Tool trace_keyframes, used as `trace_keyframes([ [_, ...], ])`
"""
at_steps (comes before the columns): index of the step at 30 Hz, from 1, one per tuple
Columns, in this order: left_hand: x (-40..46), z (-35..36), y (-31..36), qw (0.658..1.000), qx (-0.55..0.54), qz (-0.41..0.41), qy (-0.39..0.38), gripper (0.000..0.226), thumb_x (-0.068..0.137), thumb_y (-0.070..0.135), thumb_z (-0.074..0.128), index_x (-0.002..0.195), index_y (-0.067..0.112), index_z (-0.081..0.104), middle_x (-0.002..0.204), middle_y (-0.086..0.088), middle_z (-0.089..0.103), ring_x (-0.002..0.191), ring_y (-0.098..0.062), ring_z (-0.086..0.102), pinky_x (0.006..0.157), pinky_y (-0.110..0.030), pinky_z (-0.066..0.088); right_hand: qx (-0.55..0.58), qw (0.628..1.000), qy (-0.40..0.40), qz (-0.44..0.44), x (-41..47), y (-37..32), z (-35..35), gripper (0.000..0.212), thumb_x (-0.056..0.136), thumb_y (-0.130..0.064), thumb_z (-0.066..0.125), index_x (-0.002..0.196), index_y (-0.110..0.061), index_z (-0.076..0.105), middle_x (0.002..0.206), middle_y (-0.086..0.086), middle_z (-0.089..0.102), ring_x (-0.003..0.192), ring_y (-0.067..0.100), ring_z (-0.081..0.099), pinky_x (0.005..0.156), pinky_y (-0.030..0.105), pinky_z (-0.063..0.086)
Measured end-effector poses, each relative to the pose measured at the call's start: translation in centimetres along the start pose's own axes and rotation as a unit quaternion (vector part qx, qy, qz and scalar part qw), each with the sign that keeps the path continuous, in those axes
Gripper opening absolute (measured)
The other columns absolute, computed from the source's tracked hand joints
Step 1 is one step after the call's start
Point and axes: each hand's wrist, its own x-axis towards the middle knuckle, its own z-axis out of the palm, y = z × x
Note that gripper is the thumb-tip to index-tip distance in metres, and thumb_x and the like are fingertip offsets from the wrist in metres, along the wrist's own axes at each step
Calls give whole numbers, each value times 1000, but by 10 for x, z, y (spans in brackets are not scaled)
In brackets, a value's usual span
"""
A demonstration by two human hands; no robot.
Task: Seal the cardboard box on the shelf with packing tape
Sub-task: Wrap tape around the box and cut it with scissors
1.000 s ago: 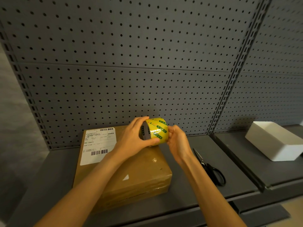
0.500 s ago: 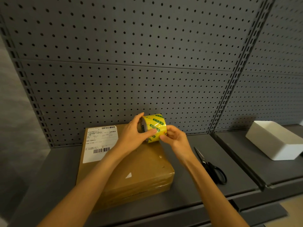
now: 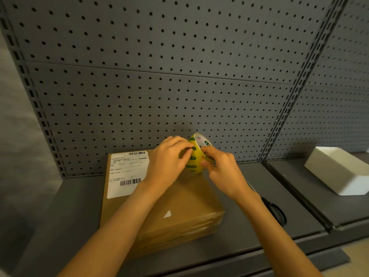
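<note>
A flat brown cardboard box (image 3: 179, 212) lies on the grey shelf (image 3: 69, 216), with a white shipping label (image 3: 127, 172) on its far left corner. Above the box's far edge both hands hold a yellow roll of packing tape (image 3: 196, 156) with green print. My left hand (image 3: 169, 160) grips the roll from the left, fingertips curled on its outer face. My right hand (image 3: 219, 168) holds it from the right, thumb and fingers pinching its rim. The roll's open core faces up and to the right.
Black scissors (image 3: 276, 211) lie on the shelf right of the box, partly hidden by my right forearm. A white rectangular bin (image 3: 339, 172) stands on the neighbouring shelf at the right. A grey pegboard wall (image 3: 159, 76) rises behind.
The roll has been turned in my hands, so its core now faces up and right instead of left. My left fingers have shifted onto its outer face.
</note>
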Motion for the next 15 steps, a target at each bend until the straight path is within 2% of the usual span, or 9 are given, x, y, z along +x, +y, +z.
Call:
trace_keyframes([
  [4, 1, -2, -1, 999, -34, -36, -20, 7, 86, 17, 66, 90, 11, 68, 91, -1, 64, 85, -13, 56, 69, -26, 50, -22, 1000, -3, 0, 0, -2, 3, 31, 89, -9, 58, 119, -19, 59, 104, 7, 68, 92, 26, 62, 77, 45, 53],
  [7, -1, 0, 2, 995, -29, -67, -61, 10, 96, 20, 51, 93, 12, 57, 99, 0, 55, 90, -10, 47, 70, -23, 46, -28, 1000, -9, -4, 1, -4, 5, 32, 89, -8, 57, 119, -19, 59, 105, 7, 67, 92, 26, 62, 77, 44, 53],
  [10, -2, 4, 6, 991, 0, -77, -109, 10, 100, 20, 35, 92, 18, 40, 101, 4, 41, 91, -8, 37, 67, -17, 35, -25, 1000, -10, 4, -1, -6, 7, 34, 89, -6, 55, 120, -19, 58, 108, 7, 66, 95, 27, 61, 78, 43, 52],
  [12, -2, 5, 7, 988, 5, -77, -132, 9, 100, 17, 34, 91, 19, 34, 100, 4, 35, 89, -9, 34, 65, -16, 29, -21, 1000, -8, 11, -3, -6, 9, 33, 89, -6, 54, 119, -20, 58, 107, 7, 65, 94, 27, 60, 78, 43, 52],
  [15, -2, 6, 7, 987, -5, -74, -139, 13, 99, 11, 36, 89, 18, 34, 98, 4, 34, 87, -10, 33, 67, -19, 28, -15, 1000, -14, 19, -3, -6, 8, 31, 89, -5, 54, 116, -19, 58, 102, 7, 65, 88, 26, 59, 74, 44, 52],
])
